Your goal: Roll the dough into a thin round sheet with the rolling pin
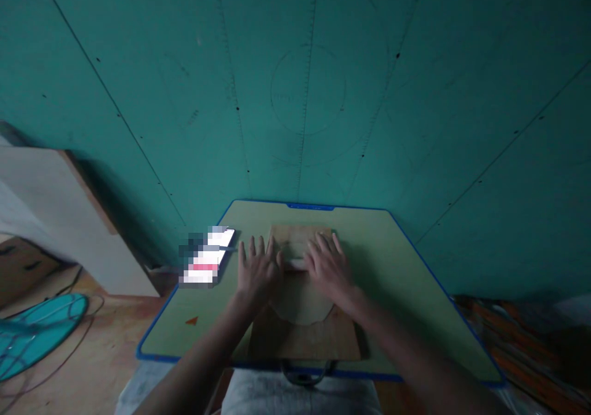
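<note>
A: Fingers first. Left hand (258, 271): fingers (252, 250) spread apart, laid flat, palm down. Not gripping anything.

B: Resting on what?

A: The left edge of a brown paper sheet (302, 292) lying on a small table (397, 279). Sheet looks folded across the middle: a rounded flap sits below the hands, a lighter strip above them.

B: What's left of that hand?

A: Far left on the floor, a teal fan guard (32, 335) with cables near it. Behind it a pale board (60, 205) leans at the wall. On the table's left part, a phone (210, 255), screen lit, content blurred out. It is just beside the left hand, not touching. Small orange mark near the table's front left corner.

B: Table itself?

A: Pale green top, blue rim, pushed against a teal panelled wall (323, 95). Dark handle at the near edge, centre.

B: Right hand?

A: Right hand (330, 270): palm down, fingers slightly apart, pressed flat on the sheet right of centre. Holding nothing. The two hands are close, a narrow gap between them over the fold line.

B: Further right?

A: Bare tabletop, then dim clutter on the floor at the right edge; too dark to identify.
</note>
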### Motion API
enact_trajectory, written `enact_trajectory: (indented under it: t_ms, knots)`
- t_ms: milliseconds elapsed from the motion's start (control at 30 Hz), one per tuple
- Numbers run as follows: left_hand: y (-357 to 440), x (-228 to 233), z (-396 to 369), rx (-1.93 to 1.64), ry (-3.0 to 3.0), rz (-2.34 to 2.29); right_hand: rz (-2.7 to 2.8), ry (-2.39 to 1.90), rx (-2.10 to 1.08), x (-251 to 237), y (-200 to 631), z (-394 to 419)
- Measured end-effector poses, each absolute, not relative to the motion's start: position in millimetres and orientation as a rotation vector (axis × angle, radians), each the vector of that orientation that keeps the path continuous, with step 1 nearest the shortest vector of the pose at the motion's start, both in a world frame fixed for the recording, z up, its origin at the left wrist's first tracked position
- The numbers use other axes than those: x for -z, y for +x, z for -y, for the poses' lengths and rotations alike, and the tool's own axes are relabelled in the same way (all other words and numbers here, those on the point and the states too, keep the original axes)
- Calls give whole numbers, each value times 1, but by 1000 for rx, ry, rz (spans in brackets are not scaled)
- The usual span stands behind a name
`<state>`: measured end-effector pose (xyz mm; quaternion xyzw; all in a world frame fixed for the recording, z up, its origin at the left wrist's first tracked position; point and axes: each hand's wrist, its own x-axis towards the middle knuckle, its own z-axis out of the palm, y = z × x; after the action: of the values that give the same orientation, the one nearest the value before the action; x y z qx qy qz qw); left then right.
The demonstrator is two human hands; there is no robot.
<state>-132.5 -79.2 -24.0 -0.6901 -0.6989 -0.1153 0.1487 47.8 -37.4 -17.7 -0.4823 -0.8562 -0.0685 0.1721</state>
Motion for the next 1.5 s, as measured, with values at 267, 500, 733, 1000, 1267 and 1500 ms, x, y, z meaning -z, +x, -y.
enact_trajectory:
  t_ms: [267, 500, 733, 1000, 1267, 1500]
  knots:
    - [-126, 18, 82, 216, -2046, 2084, 2537, -1353, 58, 24, 54, 45]
    - [-134, 7, -11, 153, -2153, 2257, 2494, -1525, -154, 20, 34, -54]
    - [-131, 1, -9, 271, -2077, 2261, 2414, -1547, -48, 12, 32, -49]
    - [-127, 27, 92, 486, -2220, 2030, 2446, -1120, 137, 37, 64, 55]
    - [-161, -12, 53, 718, -2186, 2280, 2402, -1460, 157, 23, 100, 52]
    - [-131, -1, 29, 312, -2406, 2171, 2151, -1956, 65, 23, 181, 54]
